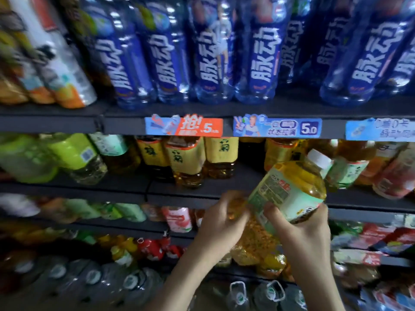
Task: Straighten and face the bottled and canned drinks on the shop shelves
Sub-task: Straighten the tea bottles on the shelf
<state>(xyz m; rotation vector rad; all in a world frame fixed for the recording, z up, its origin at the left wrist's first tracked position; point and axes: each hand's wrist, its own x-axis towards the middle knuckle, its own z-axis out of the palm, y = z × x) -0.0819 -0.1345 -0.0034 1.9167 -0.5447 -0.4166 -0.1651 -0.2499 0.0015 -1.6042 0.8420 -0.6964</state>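
Far left of the middle shelf [116,187] there's green-label bottles [74,153], then the yellow-label teas [186,158] standing in a row. My left hand [221,221] is curled round the amber bottom end of a tea bottle [292,187] and my right hand [303,227] grips its pale green label. The bottle's tilted in the air just in front of that shelf, white cap [318,157] pointing up-right.

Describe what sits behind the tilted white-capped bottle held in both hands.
Behind the bottle are the dark shelf and yellow-labelled bottles standing on it. The bottle covers whatever stands directly behind it.
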